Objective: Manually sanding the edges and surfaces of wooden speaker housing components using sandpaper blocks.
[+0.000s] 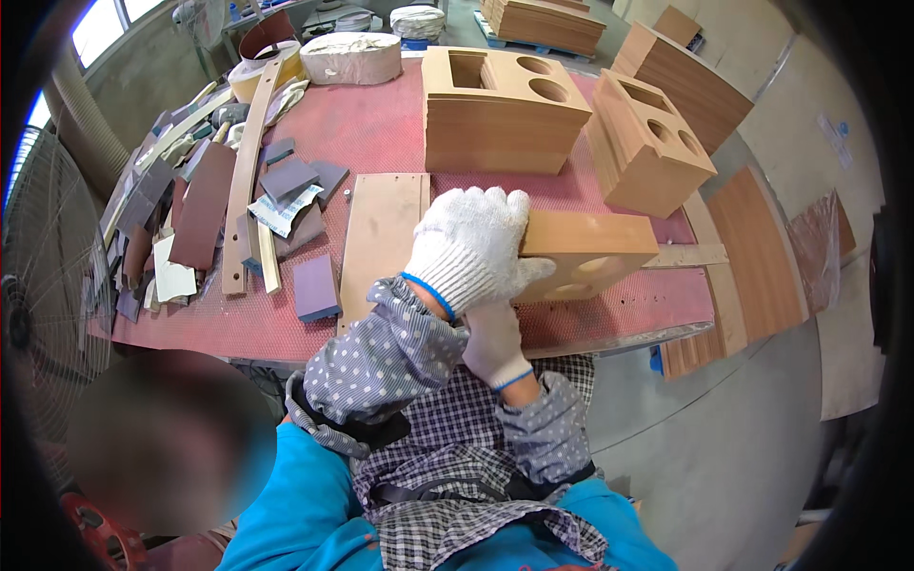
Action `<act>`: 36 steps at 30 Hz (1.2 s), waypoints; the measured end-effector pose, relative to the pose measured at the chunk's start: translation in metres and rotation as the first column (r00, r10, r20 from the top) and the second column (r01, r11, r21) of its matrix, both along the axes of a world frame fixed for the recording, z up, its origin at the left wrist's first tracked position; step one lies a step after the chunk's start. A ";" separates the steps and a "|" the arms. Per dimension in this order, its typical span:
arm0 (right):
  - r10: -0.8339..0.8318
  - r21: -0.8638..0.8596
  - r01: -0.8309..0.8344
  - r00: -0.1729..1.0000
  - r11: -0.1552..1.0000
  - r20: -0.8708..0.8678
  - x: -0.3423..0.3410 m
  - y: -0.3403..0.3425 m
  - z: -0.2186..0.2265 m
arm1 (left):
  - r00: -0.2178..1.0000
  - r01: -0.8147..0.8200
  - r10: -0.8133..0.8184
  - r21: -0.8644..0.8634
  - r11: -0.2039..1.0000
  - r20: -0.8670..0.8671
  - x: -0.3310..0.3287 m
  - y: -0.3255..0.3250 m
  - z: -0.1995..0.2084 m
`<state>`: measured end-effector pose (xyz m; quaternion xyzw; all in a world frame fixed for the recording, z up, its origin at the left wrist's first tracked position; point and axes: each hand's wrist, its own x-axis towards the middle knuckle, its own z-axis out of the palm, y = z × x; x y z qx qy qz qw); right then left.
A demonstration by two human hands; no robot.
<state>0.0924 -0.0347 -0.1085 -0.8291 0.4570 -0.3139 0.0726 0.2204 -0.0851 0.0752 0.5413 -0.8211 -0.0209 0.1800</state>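
A wooden panel with round holes stands on edge near the front of the red-topped bench. My left hand, in a white knitted glove with a blue cuff, closes over its left end. The fingers lie together over the top, and the thumb reaches along the holed face. My right hand, gloved too, comes up beneath my left wrist. Its fingers are hidden behind the left hand, so I cannot see what it holds. Left of my hands lies a flat, pale wooden board.
Two stacks of wooden panels with cut-outs stand behind the held panel. Sanding blocks and abrasive scraps crowd the left side, beside a long wooden strip. Large boards lean at the right.
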 end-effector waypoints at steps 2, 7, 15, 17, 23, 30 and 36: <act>0.073 0.457 0.023 0.979 0.889 -0.191 0.006 -0.011 0.032 | 1.000 -0.018 0.018 0.018 1.000 0.018 0.002 0.003 0.002; 0.087 0.035 -0.084 0.992 0.996 -0.090 -0.009 0.014 0.000 | 1.000 -0.007 0.007 0.002 1.000 0.022 0.000 0.001 -0.005; 0.128 0.447 0.026 0.942 0.894 -0.311 0.003 -0.012 0.034 | 1.000 -0.014 0.014 -0.018 1.000 0.025 0.002 0.003 -0.001; 0.110 0.285 -0.036 0.962 0.958 -0.249 -0.005 0.006 0.014 | 0.999 -0.016 0.016 -0.007 1.000 0.028 0.003 0.001 -0.003; 0.063 0.030 -0.060 0.988 0.998 -0.142 -0.004 0.007 0.007 | 1.000 -0.010 0.010 -0.001 1.000 0.002 -0.002 0.004 -0.001; 0.020 -0.121 -0.034 0.993 0.992 -0.116 -0.002 0.032 0.007 | 0.999 -0.006 0.006 -0.022 1.000 -0.034 0.003 0.001 -0.006; 0.084 0.308 -0.094 0.995 0.947 0.046 -0.011 0.007 0.001 | 0.991 -0.015 0.015 0.003 1.000 -0.131 0.002 0.004 -0.004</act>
